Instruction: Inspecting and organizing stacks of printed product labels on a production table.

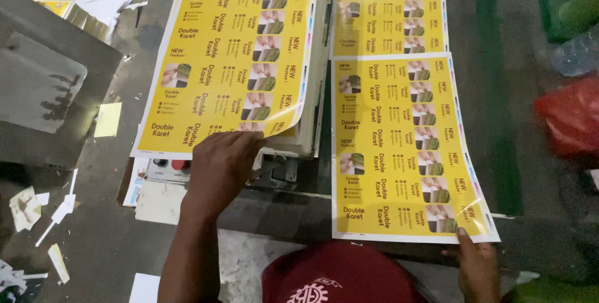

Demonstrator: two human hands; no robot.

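A stack of yellow printed sheets point(231, 53) lies on a machine bed at left, its near right corner curling up. My left hand point(221, 163) grips the near edge of the top sheet, fingers curled over it. To the right lies a single long yellow printed sheet point(399, 147). My right hand point(477, 265) pinches its near right corner, thumb on top. Another yellow sheet point(390, 7) lies beyond it, overlapped at the far end.
Red and black push buttons point(171, 164) sit under the left stack. A grey metal plate point(43, 85) is at left, with paper scraps point(37, 209) on the floor. A red bag point(571, 116) and a plastic bottle point(577, 53) are at right. Red cloth point(340, 275) fills the bottom.
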